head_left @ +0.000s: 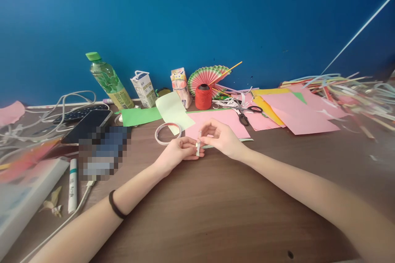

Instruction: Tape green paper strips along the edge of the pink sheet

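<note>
My left hand and my right hand meet above the middle of the desk. Between their fingertips is a small whitish strip, held upright; whether it is paper or tape I cannot tell. My left fingers close on its lower part, while my right thumb and finger pinch it near the top. Just behind my left hand lies a roll of tape. Pink paper and a pale green sheet lie beyond the hands. Black-handled scissors rest on the pink paper.
Along the blue wall stand a green-capped bottle, a milk carton, a decorated carton, a red spool and a paper fan. Phones, cables and a marker lie left. Paper strips pile up right.
</note>
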A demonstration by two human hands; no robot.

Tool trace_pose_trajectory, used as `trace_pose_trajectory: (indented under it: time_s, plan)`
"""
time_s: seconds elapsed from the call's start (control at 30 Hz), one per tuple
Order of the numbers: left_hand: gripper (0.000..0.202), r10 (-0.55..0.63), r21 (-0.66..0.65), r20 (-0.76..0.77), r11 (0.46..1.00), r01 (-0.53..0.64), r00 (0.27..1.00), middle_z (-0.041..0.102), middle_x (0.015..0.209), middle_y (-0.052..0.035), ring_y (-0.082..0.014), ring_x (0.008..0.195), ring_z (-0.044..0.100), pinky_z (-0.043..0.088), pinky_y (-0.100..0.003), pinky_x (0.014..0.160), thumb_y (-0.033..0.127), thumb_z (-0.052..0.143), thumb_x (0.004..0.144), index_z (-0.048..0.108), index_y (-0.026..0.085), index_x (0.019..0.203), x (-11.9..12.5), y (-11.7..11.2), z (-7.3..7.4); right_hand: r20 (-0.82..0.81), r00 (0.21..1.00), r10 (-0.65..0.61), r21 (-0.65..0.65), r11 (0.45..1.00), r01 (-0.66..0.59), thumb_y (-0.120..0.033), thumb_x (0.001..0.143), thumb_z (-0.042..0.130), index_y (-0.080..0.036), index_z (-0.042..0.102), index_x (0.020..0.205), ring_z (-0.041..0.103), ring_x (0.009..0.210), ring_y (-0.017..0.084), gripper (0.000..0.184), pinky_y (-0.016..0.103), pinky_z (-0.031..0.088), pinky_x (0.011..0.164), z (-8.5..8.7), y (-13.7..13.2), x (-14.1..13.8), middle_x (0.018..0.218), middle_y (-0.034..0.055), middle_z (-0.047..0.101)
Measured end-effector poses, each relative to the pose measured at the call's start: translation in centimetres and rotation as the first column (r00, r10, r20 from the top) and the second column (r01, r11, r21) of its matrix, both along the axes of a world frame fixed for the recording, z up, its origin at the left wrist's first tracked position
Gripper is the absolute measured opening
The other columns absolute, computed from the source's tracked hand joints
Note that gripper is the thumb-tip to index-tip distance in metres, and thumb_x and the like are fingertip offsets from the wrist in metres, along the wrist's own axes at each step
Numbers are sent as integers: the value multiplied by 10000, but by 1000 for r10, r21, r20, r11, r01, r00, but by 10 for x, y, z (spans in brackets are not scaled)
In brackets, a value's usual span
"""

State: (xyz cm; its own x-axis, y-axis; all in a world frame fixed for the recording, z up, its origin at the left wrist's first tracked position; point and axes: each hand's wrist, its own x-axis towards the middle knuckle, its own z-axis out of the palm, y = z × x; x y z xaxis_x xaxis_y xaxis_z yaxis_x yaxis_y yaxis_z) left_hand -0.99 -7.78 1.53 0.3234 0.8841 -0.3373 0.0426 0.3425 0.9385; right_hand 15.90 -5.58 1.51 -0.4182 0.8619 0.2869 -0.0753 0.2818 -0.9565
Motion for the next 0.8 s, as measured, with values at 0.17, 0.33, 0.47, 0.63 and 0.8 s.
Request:
trace_pose_trajectory:
  time_s: [0.17, 0.33, 0.47, 0.63, 0.8]
  plan:
    - [253, -6, 14, -1, 1000, 6, 1000, 710, 847, -101, -195, 818, 672, 531, -301, 782, 220, 700, 680, 574, 118, 874, 0, 0, 0, 3, 1000, 0, 2, 1000, 0, -208, 709, 633, -192, 524, 797, 582, 722, 125, 140, 307, 472, 699, -1, 0, 0, 777, -3, 566]
    - [267, -13, 26, 5, 1000, 13, 1000, 711, 839, -103, -198, 816, 672, 528, -309, 785, 235, 705, 675, 570, 122, 876, 0, 0, -1, 4, 1000, 6, -4, 1000, -6, -213, 713, 630, -195, 523, 803, 581, 728, 130, 140, 313, 476, 700, -2, 0, 0, 776, -1, 568]
    - [268, -18, 33, 4, 999, 18, 1000, 711, 844, -104, -206, 833, 670, 525, -320, 795, 251, 703, 679, 575, 128, 880, -1, 1, -3, 3, 1000, 1, -4, 1000, -1, -203, 714, 625, -197, 521, 795, 581, 720, 125, 132, 308, 480, 694, -2, 0, 0, 775, -4, 564]
    - [292, -17, 24, 4, 1000, 17, 1000, 711, 845, -109, -213, 836, 669, 521, -338, 805, 255, 714, 665, 572, 127, 886, -1, 1, -2, -1, 1000, 15, -16, 1000, -15, -196, 719, 615, -194, 517, 802, 586, 713, 123, 128, 311, 485, 698, -3, 0, 0, 779, -6, 558]
    - [275, -27, 32, -8, 999, 28, 1000, 710, 858, -108, -209, 853, 666, 519, -322, 800, 238, 691, 687, 564, 124, 903, -1, 0, -1, -2, 1000, 10, -11, 1000, -10, -190, 722, 613, -194, 518, 803, 588, 729, 127, 125, 321, 486, 721, -4, 1, 0, 788, -4, 556]
